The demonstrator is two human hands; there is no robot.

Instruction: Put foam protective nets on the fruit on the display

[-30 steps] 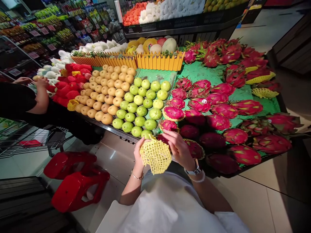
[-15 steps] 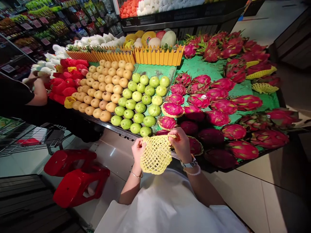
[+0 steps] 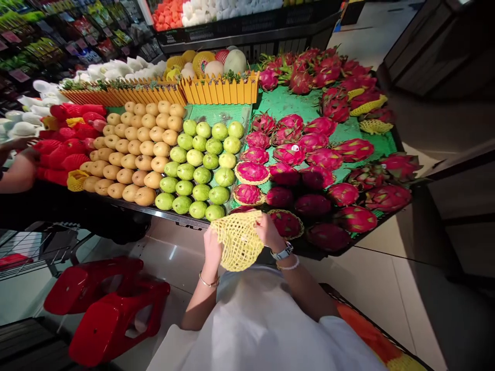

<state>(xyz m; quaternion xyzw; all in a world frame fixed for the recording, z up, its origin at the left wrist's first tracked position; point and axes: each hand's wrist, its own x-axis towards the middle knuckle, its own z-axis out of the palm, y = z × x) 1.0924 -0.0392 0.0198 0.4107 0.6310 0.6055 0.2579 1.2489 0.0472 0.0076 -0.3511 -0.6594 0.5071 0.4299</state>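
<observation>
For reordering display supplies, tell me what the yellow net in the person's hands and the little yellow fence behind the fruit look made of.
The yellow net sleeve: looks like soft foam mesh, matte; its thick puffy strands sag between the left hand and right hand. The yellow picket fence: probably moulded plastic, smooth, evenly coloured, identical pickets; painted wood cannot be ruled out.

A yellow foam net sleeve [image 3: 238, 242], open-meshed and soft, hangs stretched wide between both hands at the near edge of the surface, its rounded lower end sagging below the fingers
</observation>
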